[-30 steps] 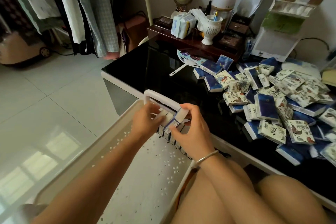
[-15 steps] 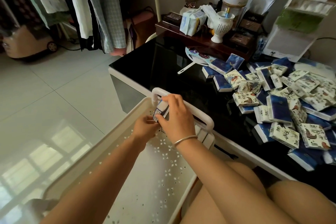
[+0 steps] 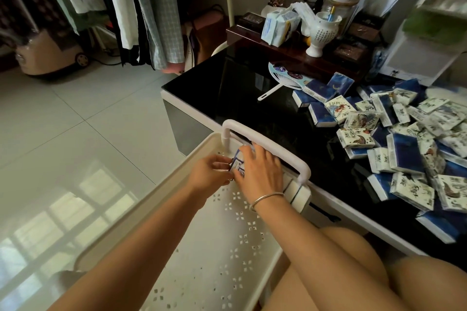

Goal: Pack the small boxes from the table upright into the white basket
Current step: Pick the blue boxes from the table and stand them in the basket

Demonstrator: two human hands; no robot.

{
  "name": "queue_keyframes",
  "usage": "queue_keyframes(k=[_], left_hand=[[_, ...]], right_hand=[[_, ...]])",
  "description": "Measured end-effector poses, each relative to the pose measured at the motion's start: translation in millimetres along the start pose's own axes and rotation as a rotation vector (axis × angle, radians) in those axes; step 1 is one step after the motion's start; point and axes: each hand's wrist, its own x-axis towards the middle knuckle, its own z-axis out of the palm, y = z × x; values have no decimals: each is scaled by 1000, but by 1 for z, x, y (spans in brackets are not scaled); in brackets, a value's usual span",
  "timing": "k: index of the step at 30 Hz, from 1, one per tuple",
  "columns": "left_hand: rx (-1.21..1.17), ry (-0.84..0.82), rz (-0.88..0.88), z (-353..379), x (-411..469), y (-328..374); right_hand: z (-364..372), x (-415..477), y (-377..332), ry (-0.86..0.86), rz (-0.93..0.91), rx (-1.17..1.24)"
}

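Note:
A white perforated basket (image 3: 177, 199) with a loop handle (image 3: 267, 141) stands on the floor against the black table (image 3: 242, 93). Both hands are inside at its far end, under the handle. My right hand (image 3: 260, 171) grips a small blue-and-white box (image 3: 237, 163) and holds it upright against the far wall. My left hand (image 3: 209, 171) pinches the same box from the left. More upright boxes (image 3: 294, 188) line the far wall to the right, partly hidden by my right wrist. A heap of small boxes (image 3: 404, 146) lies on the table.
A hand fan (image 3: 285, 78) lies on the table behind the heap. A dark wooden tray (image 3: 298, 58) with a white cup, tissue packs and jars stands at the back. Clothes hang at the upper left over the tiled floor. My knees are at the lower right.
Both hands with the box have shifted left along the basket's far wall, from the row of boxes to the left end under the handle, and lowered the box there.

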Motion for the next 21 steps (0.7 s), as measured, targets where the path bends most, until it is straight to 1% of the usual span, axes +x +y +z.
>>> queue_keyframes(k=[4,10,13,16,18,21], left_hand=[[-39,14,-33,8,3,-2],[14,34,7,11,4,-11],[7,8,11,9,3,-13],[-9,-27,6,8,3,-15],[46,-17,15,8,2,-14],[272,58,80,8,-3,-6]], right_hand=[[0,1,-4,19,27,-42],[2,-1,-8,36,39,13],[-1,-2,-6,26,35,23],[-9,-3,-7,10,68,128],[-13,-6,-9,12,87,178],[-21,-13,-12,-3,83,205]])
